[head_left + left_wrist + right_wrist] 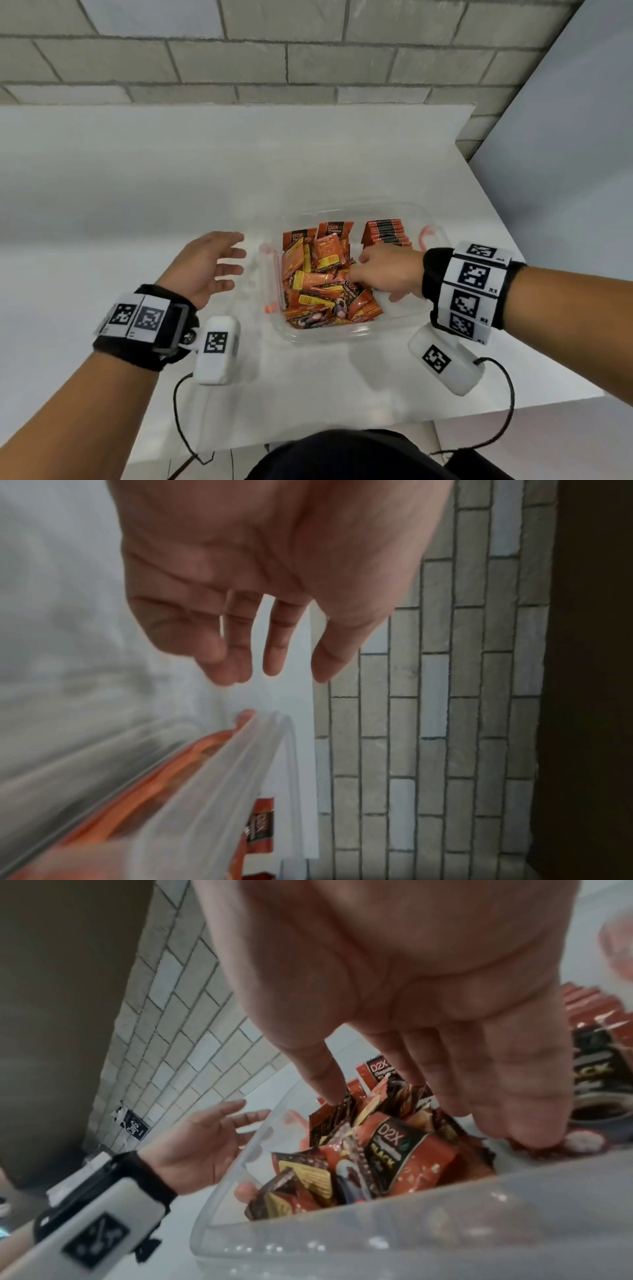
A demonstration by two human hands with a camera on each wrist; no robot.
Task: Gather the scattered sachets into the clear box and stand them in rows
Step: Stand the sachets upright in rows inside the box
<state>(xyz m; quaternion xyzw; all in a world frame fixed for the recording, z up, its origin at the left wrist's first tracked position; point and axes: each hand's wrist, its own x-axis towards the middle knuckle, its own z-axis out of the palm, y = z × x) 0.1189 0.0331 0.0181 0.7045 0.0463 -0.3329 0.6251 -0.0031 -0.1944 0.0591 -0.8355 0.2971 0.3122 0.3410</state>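
The clear box [329,337] stands on the white table, right of centre. Several orange and black sachets [318,277] lie in a loose heap in its left part. A neat row of sachets [387,233] stands on edge at its back right. My right hand [373,274] reaches into the box, its straight fingers [527,1123] touching the heap [394,1150] beside the standing row [596,1042]. My left hand [219,263] hovers open just left of the box and holds nothing. The left wrist view shows its spread fingers [270,653] above the box rim [219,777].
Orange latch handles hang at the box's left [275,274] and right [426,236] ends. A grey brick wall [308,61] backs the table. The table's right edge [513,260] runs close to the box, and its front edge [445,411] is near my body.
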